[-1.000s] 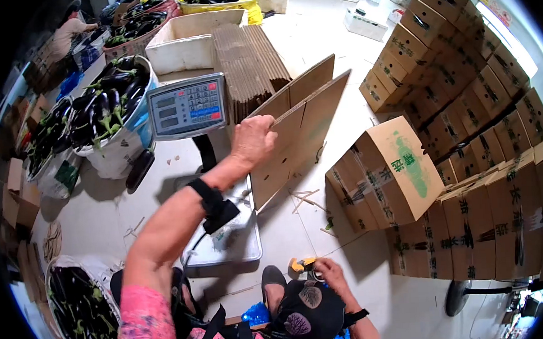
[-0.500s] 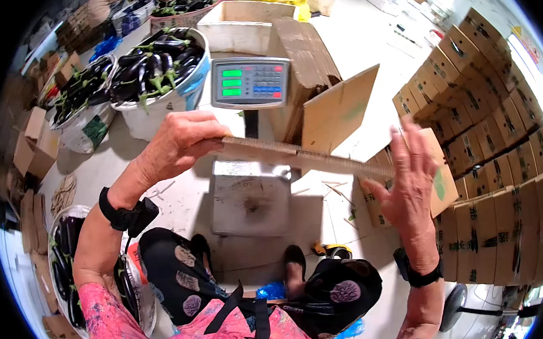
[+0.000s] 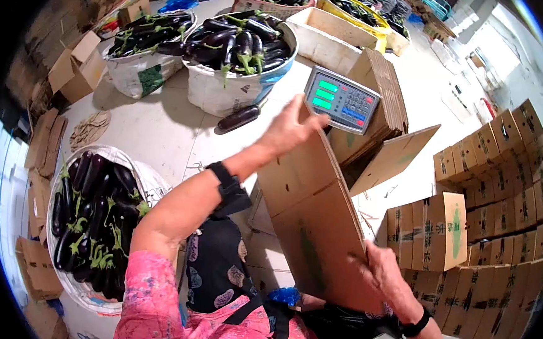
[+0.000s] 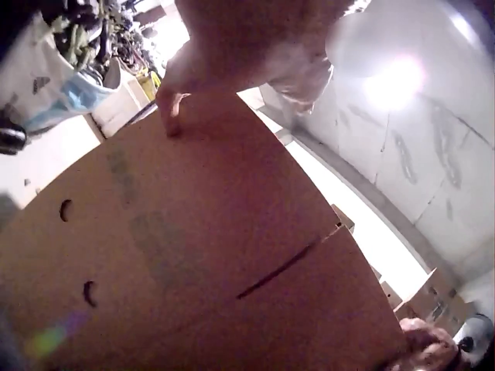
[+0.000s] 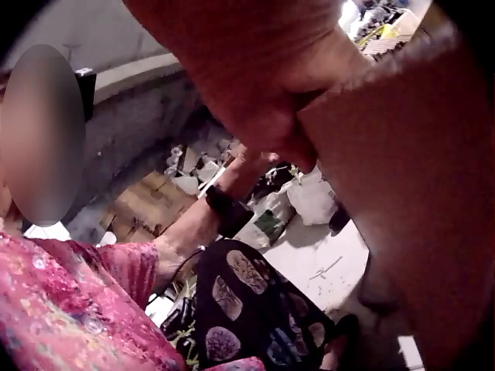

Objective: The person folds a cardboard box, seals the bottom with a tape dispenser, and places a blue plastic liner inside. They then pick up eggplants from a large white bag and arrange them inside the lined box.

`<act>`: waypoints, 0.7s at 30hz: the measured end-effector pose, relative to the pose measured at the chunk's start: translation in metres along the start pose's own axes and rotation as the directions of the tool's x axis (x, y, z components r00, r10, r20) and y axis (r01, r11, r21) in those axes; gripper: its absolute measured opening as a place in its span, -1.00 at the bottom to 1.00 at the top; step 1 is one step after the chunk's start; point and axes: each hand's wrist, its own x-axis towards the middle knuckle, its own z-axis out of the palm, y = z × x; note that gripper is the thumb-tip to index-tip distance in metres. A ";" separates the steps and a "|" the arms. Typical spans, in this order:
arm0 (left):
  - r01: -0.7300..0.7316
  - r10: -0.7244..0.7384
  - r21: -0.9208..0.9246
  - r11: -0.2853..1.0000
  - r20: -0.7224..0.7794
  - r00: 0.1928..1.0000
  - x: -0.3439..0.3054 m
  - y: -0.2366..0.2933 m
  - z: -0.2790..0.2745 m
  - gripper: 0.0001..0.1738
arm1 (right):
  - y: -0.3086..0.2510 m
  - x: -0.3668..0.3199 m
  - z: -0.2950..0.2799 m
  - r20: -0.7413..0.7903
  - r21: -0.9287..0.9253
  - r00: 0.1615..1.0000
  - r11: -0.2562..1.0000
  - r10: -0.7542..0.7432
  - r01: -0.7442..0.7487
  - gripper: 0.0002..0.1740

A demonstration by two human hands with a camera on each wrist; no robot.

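A folded flat cardboard box (image 3: 315, 229) stands tilted in front of the person's lap, with a cut slot and two small curved holes showing in the left wrist view. My left hand (image 3: 291, 130) holds its upper end, a fingertip (image 4: 173, 124) lying on the face. Lower down, my right hand (image 3: 387, 277) grips the side edge, fingers partly over the board. Behind the left hand is a scale display (image 3: 343, 100) with lit green readouts. The scale platform (image 3: 260, 210) is mostly hidden by the cardboard.
Another flat cardboard piece (image 3: 395, 157) leans against a stack of folded cardboard (image 3: 386, 88). Taped boxes (image 3: 427, 231) are piled at right. Sacks of eggplants stand at left (image 3: 109, 307) and behind (image 3: 232, 91). A loose eggplant (image 3: 238, 118) lies on the floor.
The flat box has come off the leaning stack, over the scale and toward the lap, turning more upright. The right hand, earlier low, now holds its edge. The display has lit up.
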 end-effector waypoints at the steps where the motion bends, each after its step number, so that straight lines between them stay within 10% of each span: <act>1: 0.034 -0.035 0.080 0.996 0.002 0.999 -0.001 0.001 0.009 0.36 | -0.009 -0.004 0.001 0.002 -0.012 1.000 1.000 0.004 -0.004 -0.74; 12: -0.002 -0.001 0.049 0.999 0.061 0.998 0.025 0.010 0.045 0.19 | -0.024 -0.001 0.010 -0.137 -0.036 0.990 0.999 -0.024 0.020 -0.78; 17: 0.118 -0.102 -0.107 0.987 0.147 0.984 0.019 -0.006 0.038 0.24 | -0.028 0.011 -0.002 0.126 0.365 0.992 0.929 0.010 -0.056 -0.23; 21: 0.265 -0.151 -0.250 0.931 0.398 0.905 0.011 0.022 0.017 0.14 | -0.004 0.017 0.011 0.072 0.462 0.995 0.887 -0.067 0.026 -0.21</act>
